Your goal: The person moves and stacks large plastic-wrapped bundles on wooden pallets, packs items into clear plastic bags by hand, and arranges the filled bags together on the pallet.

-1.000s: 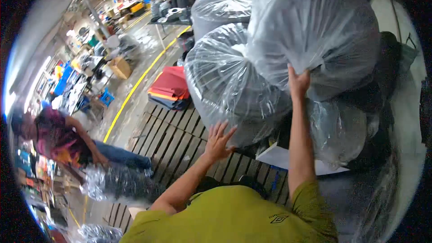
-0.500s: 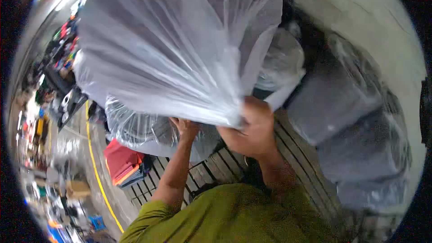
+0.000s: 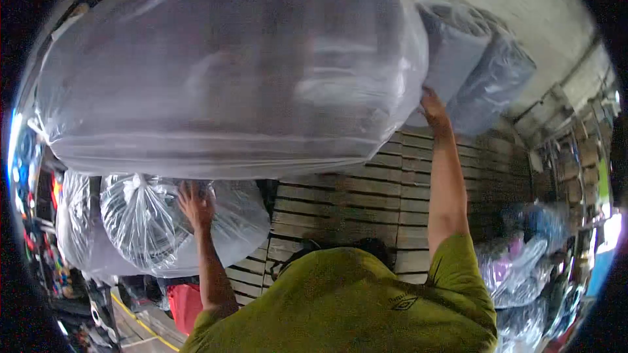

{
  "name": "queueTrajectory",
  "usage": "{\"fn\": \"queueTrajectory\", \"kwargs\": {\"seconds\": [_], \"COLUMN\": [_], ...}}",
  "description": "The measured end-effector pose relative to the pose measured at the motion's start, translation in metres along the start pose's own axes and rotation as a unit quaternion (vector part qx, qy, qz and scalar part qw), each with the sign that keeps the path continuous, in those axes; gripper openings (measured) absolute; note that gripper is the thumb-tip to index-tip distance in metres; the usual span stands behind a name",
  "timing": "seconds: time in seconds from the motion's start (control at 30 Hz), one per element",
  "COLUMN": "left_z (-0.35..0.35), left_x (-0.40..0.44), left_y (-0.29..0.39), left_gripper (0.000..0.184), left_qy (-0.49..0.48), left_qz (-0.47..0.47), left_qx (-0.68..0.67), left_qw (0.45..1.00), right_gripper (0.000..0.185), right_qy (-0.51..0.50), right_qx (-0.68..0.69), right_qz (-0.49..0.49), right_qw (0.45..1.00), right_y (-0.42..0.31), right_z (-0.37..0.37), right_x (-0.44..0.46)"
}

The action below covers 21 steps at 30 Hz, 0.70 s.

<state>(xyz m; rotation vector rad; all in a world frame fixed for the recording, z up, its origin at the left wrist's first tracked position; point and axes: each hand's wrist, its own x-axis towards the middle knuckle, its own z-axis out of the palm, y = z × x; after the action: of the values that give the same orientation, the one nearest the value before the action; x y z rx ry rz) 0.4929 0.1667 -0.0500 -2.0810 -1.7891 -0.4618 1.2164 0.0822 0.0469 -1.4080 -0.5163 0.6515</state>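
Note:
A large bundle wrapped in translucent plastic (image 3: 235, 72), greyish inside, spans the upper part of the view. My right hand (image 3: 434, 110) is at its right end, arm stretched out, fingers extended against the plastic and partly hidden behind its edge. Below the bundle lies a plastic-wrapped roll (image 3: 147, 222), its clear wrapping gathered into a knot at the end. On that roll rests my left hand (image 3: 196, 205), fingers spread and gripping nothing. The large bundle's underside overhangs the roll just above my left hand.
Slatted wooden pallets (image 3: 340, 202) form the floor before me. More wrapped grey rolls (image 3: 490, 72) lie against the pale wall (image 3: 523, 19). Red folded fabric (image 3: 185, 306) sits at lower left, and clear plastic bags (image 3: 523, 274) are piled at lower right.
My right hand has let go of the gathered plastic and moved right to the bundle's end. The bundle now lies crosswise. My left hand appears farther left, and the view has turned right.

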Motion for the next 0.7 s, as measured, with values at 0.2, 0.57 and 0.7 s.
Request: {"fn": "queueTrajectory", "kwargs": {"seconds": [0.2,0.57,0.7], "left_z": [-0.047,-0.22,-0.215], "left_x": [-0.115,-0.052,-0.04], "left_y": [0.016,0.314,0.392], "left_gripper": [0.045,0.068,0.062], "left_qy": [0.174,0.148,0.087], "left_qz": [-0.283,0.013,0.065], "left_qx": [-0.51,-0.453,-0.453], "left_qw": [0.794,0.879,0.885], "right_gripper": [0.063,0.067,0.058], "right_qy": [0.074,0.116,0.132], "right_qx": [-0.083,-0.093,-0.098], "right_qz": [0.267,0.058,-0.098], "right_qw": [0.957,0.987,0.982], "right_y": [0.136,0.036,-0.005], "right_z": [-0.202,-0.327,-0.359], "right_x": [-0.09,-0.185,-0.189]}}
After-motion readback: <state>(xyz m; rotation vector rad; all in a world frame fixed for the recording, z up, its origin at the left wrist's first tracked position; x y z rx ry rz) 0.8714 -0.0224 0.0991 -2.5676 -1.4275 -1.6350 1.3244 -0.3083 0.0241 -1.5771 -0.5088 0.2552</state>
